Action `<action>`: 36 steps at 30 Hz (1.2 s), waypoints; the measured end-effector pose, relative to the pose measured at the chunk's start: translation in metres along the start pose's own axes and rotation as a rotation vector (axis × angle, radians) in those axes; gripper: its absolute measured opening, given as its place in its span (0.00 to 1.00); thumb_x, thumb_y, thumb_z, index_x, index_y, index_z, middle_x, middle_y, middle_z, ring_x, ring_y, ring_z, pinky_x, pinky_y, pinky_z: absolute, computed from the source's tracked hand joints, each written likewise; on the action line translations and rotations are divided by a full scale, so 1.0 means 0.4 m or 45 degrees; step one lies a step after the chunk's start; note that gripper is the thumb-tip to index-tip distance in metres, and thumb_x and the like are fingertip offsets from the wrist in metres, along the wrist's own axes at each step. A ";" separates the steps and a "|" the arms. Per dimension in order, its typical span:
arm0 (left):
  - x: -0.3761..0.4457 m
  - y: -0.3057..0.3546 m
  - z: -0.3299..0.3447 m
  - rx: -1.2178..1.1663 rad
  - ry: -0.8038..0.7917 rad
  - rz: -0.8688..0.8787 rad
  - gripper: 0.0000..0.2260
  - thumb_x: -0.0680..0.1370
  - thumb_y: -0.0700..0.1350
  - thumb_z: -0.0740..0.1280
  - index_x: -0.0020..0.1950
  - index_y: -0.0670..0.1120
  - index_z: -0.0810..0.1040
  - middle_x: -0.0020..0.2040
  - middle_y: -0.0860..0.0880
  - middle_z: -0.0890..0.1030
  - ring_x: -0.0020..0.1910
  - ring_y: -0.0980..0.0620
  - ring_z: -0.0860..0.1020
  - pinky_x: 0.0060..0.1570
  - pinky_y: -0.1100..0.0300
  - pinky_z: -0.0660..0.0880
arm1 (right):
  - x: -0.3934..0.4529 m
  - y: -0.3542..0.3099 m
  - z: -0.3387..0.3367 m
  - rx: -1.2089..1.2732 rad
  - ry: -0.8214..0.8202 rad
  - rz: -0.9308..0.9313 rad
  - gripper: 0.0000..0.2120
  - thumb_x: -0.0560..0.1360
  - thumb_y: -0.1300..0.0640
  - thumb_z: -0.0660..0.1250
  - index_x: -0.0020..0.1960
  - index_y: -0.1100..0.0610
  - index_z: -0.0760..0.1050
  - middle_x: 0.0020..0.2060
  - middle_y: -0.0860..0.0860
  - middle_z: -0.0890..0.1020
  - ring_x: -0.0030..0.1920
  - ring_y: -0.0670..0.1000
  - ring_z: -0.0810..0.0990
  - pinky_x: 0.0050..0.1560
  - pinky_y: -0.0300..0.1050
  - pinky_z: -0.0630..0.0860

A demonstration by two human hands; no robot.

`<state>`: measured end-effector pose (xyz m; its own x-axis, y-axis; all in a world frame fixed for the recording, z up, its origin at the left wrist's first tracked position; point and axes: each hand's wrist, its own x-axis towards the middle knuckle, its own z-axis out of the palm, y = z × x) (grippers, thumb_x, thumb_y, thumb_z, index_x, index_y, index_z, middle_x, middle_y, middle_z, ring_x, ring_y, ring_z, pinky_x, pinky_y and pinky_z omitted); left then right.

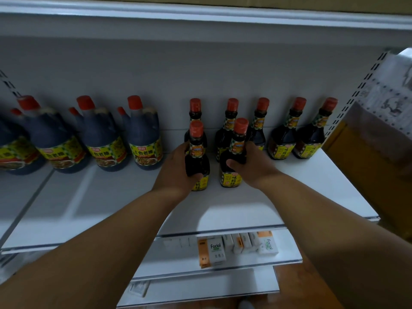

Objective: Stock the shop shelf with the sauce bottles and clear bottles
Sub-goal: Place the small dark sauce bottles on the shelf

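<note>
The left hand (178, 166) and right hand (249, 163) each wrap fingers round a sauce bottle (197, 157); both stand upright, starting a front row just before the back bottles (283, 132).

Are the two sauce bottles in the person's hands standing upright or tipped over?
Upright. The left bottle and right bottle both have red caps pointing up, with the left hand and right hand gripping their bodies.

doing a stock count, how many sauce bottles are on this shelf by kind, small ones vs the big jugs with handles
Small sauce bottles: 7. That is 5 in the back row, plus one gripped in the left hand and one gripped in the right hand.
Big jugs with handles: 4 in view, the leftmost cut off by the picture's edge.
Total: 11 bottles on the shelf.
</note>
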<state>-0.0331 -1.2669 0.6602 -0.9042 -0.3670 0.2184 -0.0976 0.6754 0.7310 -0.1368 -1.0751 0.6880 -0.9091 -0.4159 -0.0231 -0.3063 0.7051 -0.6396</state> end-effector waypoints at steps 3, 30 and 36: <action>-0.040 -0.008 0.006 -0.027 0.070 -0.097 0.37 0.72 0.45 0.76 0.76 0.47 0.61 0.71 0.47 0.69 0.68 0.48 0.70 0.66 0.54 0.69 | -0.033 0.015 0.021 0.027 0.115 0.050 0.27 0.74 0.46 0.71 0.67 0.56 0.67 0.63 0.54 0.75 0.63 0.57 0.75 0.52 0.44 0.70; -0.682 0.100 -0.136 0.340 0.554 -0.451 0.24 0.75 0.48 0.72 0.69 0.49 0.70 0.59 0.52 0.75 0.53 0.57 0.72 0.56 0.59 0.73 | -0.438 -0.171 0.203 0.195 -0.240 -0.622 0.13 0.77 0.48 0.68 0.55 0.53 0.69 0.53 0.51 0.74 0.51 0.50 0.75 0.46 0.43 0.68; -1.040 -0.034 -0.393 0.645 0.492 -0.600 0.24 0.76 0.52 0.70 0.70 0.51 0.69 0.62 0.53 0.74 0.61 0.53 0.72 0.60 0.57 0.72 | -0.680 -0.412 0.414 0.198 -0.308 -0.805 0.10 0.76 0.47 0.68 0.50 0.48 0.68 0.49 0.49 0.73 0.47 0.50 0.75 0.46 0.43 0.71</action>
<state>0.4097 -1.2241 0.6611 -0.5208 -0.8204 0.2360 -0.6958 0.5681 0.4394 0.2076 -1.1734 0.6726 -0.4756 -0.8488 0.2308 -0.6958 0.2025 -0.6891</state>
